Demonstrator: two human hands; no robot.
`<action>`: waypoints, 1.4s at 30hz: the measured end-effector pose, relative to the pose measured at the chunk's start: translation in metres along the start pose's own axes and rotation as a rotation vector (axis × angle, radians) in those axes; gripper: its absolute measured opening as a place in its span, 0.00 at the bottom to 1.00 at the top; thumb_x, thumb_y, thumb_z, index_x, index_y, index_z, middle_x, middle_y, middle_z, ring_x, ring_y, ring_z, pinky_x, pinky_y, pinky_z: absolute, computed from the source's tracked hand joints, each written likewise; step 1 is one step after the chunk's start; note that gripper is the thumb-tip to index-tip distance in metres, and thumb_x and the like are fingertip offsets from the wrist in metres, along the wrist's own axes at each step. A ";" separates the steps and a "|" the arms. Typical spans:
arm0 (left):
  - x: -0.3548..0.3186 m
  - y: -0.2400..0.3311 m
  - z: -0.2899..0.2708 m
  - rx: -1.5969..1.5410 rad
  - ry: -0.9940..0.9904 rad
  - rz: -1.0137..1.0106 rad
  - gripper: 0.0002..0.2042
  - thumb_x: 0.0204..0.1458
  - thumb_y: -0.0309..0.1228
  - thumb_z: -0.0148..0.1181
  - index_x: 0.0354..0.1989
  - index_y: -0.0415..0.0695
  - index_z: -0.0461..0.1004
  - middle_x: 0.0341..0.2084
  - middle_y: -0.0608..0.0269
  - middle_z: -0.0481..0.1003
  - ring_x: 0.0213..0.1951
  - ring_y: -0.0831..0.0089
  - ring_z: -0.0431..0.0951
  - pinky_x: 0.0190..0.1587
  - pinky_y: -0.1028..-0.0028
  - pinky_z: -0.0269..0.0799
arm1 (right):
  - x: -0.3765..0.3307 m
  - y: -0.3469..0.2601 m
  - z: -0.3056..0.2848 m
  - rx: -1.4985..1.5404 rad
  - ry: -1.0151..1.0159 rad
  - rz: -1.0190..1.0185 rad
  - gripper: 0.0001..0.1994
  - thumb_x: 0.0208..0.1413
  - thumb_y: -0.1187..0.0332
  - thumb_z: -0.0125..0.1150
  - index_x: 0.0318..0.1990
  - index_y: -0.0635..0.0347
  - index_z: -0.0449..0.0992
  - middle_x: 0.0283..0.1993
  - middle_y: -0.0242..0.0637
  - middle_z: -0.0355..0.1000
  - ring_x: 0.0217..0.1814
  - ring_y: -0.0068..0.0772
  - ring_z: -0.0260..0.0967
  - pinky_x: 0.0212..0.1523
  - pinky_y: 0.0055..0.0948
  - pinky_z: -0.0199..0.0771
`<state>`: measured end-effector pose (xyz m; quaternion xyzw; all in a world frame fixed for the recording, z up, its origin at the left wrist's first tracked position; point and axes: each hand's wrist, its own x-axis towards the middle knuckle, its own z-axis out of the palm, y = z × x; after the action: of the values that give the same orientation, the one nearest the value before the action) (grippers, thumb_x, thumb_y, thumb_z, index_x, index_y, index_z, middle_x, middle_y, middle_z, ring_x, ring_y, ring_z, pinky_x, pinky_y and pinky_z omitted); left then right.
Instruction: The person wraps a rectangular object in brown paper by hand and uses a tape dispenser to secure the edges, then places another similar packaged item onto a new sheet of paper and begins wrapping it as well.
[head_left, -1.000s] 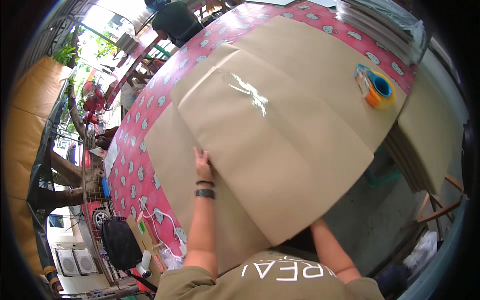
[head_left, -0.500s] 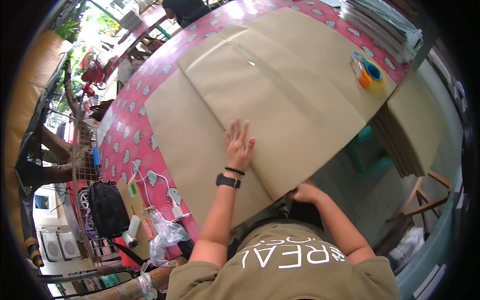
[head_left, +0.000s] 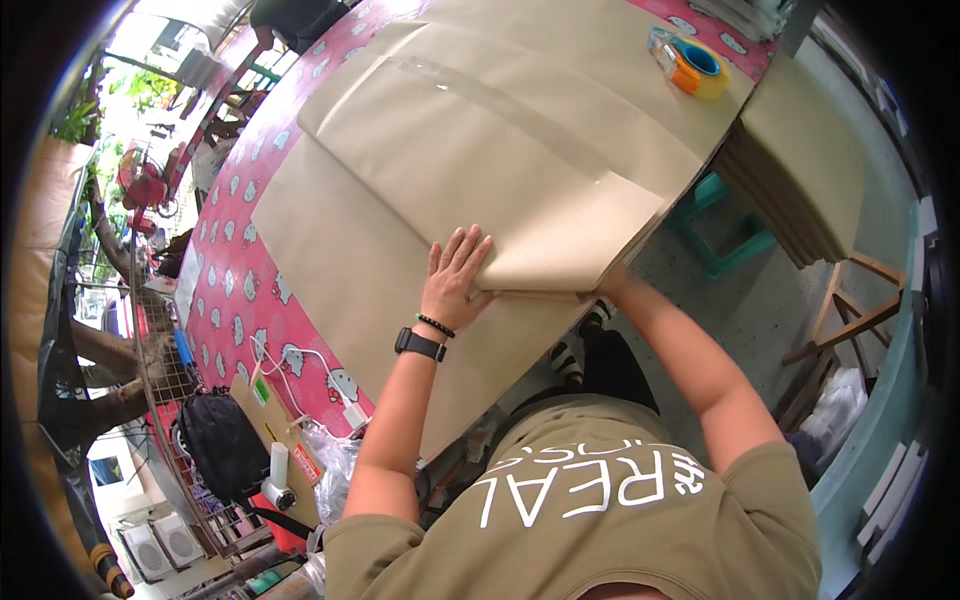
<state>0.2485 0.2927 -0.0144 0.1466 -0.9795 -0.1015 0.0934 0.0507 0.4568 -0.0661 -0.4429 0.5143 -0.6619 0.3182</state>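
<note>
Brown paper [head_left: 500, 165] under spread left grip [head_left: 456, 282]; right grip [head_left: 614, 287] unclear; olive shirt [head_left: 580, 545] white-lettered.

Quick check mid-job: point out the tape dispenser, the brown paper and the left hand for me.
Tape dispenser [head_left: 695, 60], head view: on the blue core.
Brown paper [head_left: 490, 180], head view: on the flat middle of the upper layer.
Left hand [head_left: 454, 287], head view: on the back of the hand.
</note>
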 end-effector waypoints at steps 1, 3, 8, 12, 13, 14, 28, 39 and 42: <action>0.003 0.002 0.005 0.016 0.044 0.003 0.42 0.31 0.41 0.68 0.60 0.53 0.57 0.62 0.66 0.53 0.65 0.66 0.48 0.64 0.58 0.38 | 0.012 0.003 -0.006 0.112 -0.012 0.004 0.16 0.46 0.71 0.56 0.44 0.63 0.71 0.44 0.48 0.69 0.45 0.51 0.66 0.45 0.37 0.67; 0.006 0.008 0.014 0.003 0.096 -0.025 0.40 0.31 0.39 0.68 0.60 0.53 0.58 0.62 0.66 0.53 0.64 0.65 0.49 0.64 0.57 0.39 | 0.021 0.006 -0.007 0.035 -0.022 0.012 0.15 0.46 0.71 0.56 0.43 0.63 0.71 0.43 0.48 0.69 0.45 0.50 0.66 0.45 0.37 0.67; -0.006 0.011 0.027 -0.015 0.182 -0.146 0.38 0.32 0.32 0.66 0.59 0.52 0.59 0.62 0.62 0.52 0.64 0.62 0.49 0.63 0.56 0.44 | -0.001 -0.004 -0.005 -0.567 0.115 -0.021 0.13 0.46 0.72 0.55 0.42 0.64 0.71 0.41 0.49 0.69 0.43 0.49 0.66 0.44 0.36 0.67; -0.011 0.010 0.031 -0.129 0.277 -0.102 0.39 0.31 0.27 0.66 0.59 0.50 0.57 0.63 0.58 0.50 0.64 0.56 0.48 0.62 0.59 0.50 | -0.075 -0.042 0.012 -0.646 0.391 -0.069 0.09 0.45 0.73 0.55 0.37 0.60 0.72 0.34 0.45 0.68 0.38 0.45 0.66 0.40 0.35 0.66; -0.009 0.009 0.034 -0.178 0.301 -0.069 0.40 0.31 0.26 0.66 0.59 0.49 0.57 0.63 0.58 0.50 0.64 0.55 0.47 0.62 0.59 0.51 | -0.091 -0.046 0.025 -0.713 0.321 -0.116 0.08 0.44 0.74 0.56 0.35 0.59 0.72 0.33 0.43 0.68 0.36 0.43 0.66 0.40 0.35 0.66; -0.009 0.010 0.035 -0.169 0.301 -0.083 0.40 0.30 0.26 0.66 0.59 0.50 0.56 0.62 0.57 0.50 0.64 0.54 0.48 0.62 0.61 0.53 | -0.094 -0.045 0.043 -0.692 0.134 -0.200 0.09 0.42 0.74 0.58 0.34 0.57 0.72 0.35 0.40 0.68 0.38 0.40 0.65 0.42 0.36 0.64; -0.005 0.022 0.009 0.077 0.108 -0.101 0.39 0.36 0.30 0.61 0.62 0.51 0.53 0.64 0.58 0.46 0.65 0.59 0.44 0.65 0.59 0.42 | -0.101 -0.058 0.028 -1.464 -0.018 0.069 0.25 0.51 0.58 0.52 0.56 0.56 0.62 0.60 0.38 0.60 0.60 0.40 0.56 0.57 0.59 0.48; 0.002 -0.001 0.025 0.138 0.172 0.284 0.27 0.42 0.25 0.52 0.56 0.43 0.63 0.59 0.57 0.59 0.62 0.62 0.55 0.64 0.61 0.46 | -0.019 -0.039 0.099 0.658 0.557 0.560 0.09 0.52 0.67 0.59 0.37 0.64 0.74 0.36 0.34 0.72 0.38 0.26 0.70 0.40 0.27 0.72; 0.003 0.005 0.025 0.095 0.193 0.277 0.26 0.42 0.25 0.52 0.56 0.44 0.64 0.59 0.58 0.60 0.62 0.61 0.55 0.63 0.61 0.48 | -0.008 -0.022 0.114 0.763 0.586 0.566 0.07 0.51 0.72 0.59 0.36 0.65 0.74 0.37 0.34 0.72 0.38 0.27 0.70 0.40 0.27 0.74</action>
<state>0.2391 0.3010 -0.0368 0.0237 -0.9806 -0.0269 0.1929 0.1589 0.4243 -0.0376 0.0618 0.4039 -0.7854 0.4650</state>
